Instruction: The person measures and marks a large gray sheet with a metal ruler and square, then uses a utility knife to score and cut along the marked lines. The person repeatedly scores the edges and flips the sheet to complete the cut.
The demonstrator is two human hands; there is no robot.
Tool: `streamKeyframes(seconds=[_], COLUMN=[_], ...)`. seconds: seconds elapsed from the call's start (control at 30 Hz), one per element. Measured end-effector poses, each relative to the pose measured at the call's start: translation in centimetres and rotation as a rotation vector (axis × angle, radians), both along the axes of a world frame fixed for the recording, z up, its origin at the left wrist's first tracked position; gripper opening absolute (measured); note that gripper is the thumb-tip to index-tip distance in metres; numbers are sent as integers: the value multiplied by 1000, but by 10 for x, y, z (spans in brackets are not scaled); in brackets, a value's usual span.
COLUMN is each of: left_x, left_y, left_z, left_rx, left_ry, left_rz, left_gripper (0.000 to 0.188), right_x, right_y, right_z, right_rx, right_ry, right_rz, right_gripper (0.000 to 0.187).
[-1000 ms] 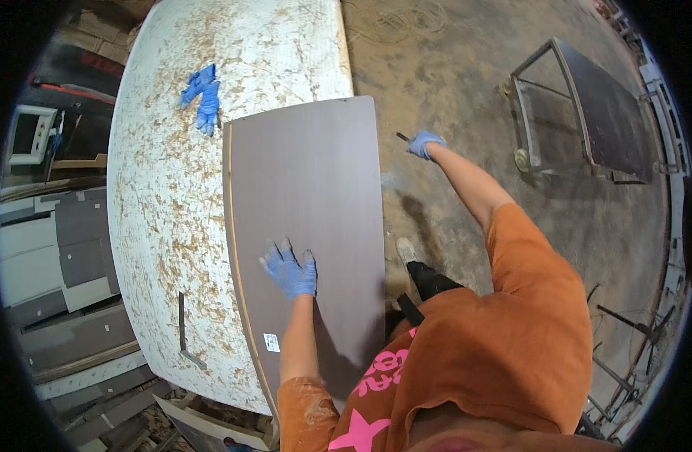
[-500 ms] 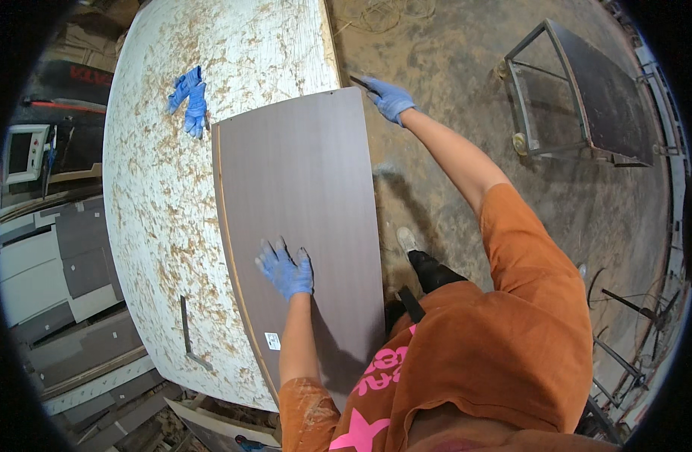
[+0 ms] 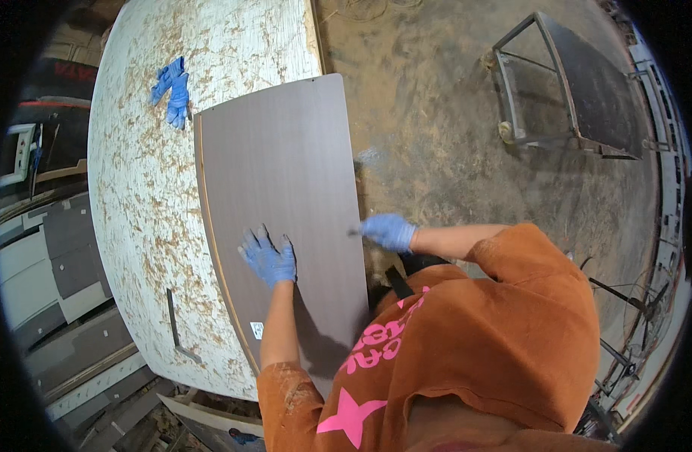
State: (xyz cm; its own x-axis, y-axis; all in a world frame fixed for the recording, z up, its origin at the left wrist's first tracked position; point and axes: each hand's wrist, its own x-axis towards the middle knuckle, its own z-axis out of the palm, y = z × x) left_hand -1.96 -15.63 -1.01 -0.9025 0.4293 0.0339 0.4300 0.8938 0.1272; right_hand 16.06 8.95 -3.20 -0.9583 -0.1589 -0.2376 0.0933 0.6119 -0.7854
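Observation:
A long grey-brown board (image 3: pixel 308 158) lies flat on a scuffed white tabletop (image 3: pixel 143 226). My left hand (image 3: pixel 271 260), in a blue work glove, rests on the board with fingers spread. Along the board's right edge, about midway down its length, is my gloved right hand (image 3: pixel 391 232). Its fingers are closed round a thin dark hand tool (image 3: pixel 353 232), whose tip shows at the edge; the glove hides the rest, so its exact kind is unclear. A small white label (image 3: pixel 256 330) sticks to the board near my left forearm.
A pair of blue gloves (image 3: pixel 174 90) lies beyond the board's far left corner. A dark metal square (image 3: pixel 176 331) lies on the tabletop's left. At the far right stands a wheeled metal-frame cart (image 3: pixel 572 87). Stacked panels (image 3: pixel 67 264) fill the left side.
My right hand has come back along the board's right edge from its far corner toward my body, still holding the tool. My left hand stays flat on the board; the whole view shifts slightly.

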Motion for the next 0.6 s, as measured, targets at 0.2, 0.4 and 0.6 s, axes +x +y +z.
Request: streamKeyframes(seconds=[0.2, 0.4, 0.6], left_x=[-5, -3, -2], left_y=[-4, -1, -5], left_z=[-7, -4, -7], left_rx=[-23, 28, 0], left_ry=[3, 16, 34], left_rz=[-3, -28, -55], left_gripper=[63, 63, 64], right_x=[-46, -183, -130], right_y=[49, 188, 109], right_z=[-22, -9, -32], right_rx=[-70, 366, 192], right_ry=[55, 185, 317], right_rz=[-163, -566, -695], right_gripper=[47, 40, 34])
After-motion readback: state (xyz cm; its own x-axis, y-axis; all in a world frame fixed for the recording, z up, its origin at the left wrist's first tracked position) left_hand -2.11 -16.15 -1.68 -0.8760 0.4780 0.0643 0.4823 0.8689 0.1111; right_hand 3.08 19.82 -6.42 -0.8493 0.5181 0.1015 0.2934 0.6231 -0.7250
